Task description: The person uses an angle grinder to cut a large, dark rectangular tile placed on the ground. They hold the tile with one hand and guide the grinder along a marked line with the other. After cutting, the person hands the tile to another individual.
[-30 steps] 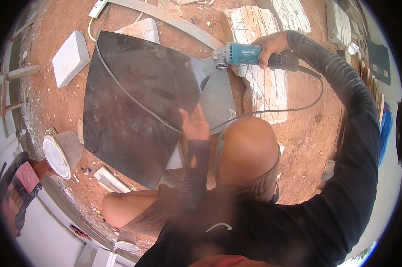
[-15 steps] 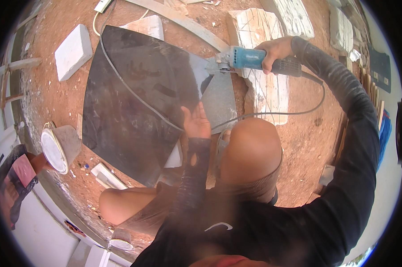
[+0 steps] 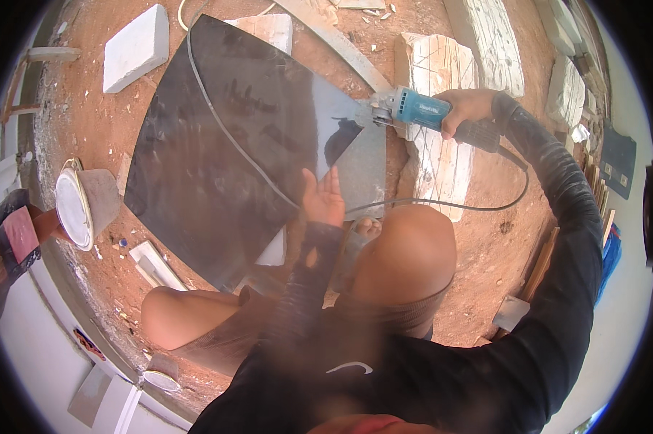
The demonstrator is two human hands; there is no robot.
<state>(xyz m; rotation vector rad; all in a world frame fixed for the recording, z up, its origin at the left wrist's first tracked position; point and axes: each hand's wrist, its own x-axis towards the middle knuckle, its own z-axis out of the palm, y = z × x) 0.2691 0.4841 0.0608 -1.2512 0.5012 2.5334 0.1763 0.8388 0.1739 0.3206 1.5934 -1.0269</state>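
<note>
In my right hand (image 3: 471, 112) is a teal and black angle grinder (image 3: 422, 110), its fingers wrapped round the body. The grinder's disc lies by the right corner of a large, dark, polished slab (image 3: 218, 152). My left hand (image 3: 324, 199) is open, palm up and fingers apart, at the slab's near right edge. Whether it touches the slab I cannot tell. Beneath that corner shows a grey flat piece (image 3: 366, 170). The grinder's cord (image 3: 456, 205) loops back past my left hand and across the slab.
Rough white blocks (image 3: 435, 79) lie beyond and under the grinder. Another white block (image 3: 136, 48) is at the far left. A bucket (image 3: 102, 202) stands left of the slab, with another person's arm (image 3: 48, 222) beside it. A long flat strip (image 3: 333, 42) lies beyond the slab.
The view has shifted, so the slab and blocks sit differently in the picture. The grinder's rear end now slants more toward me. My left hand stays at the slab's edge.
</note>
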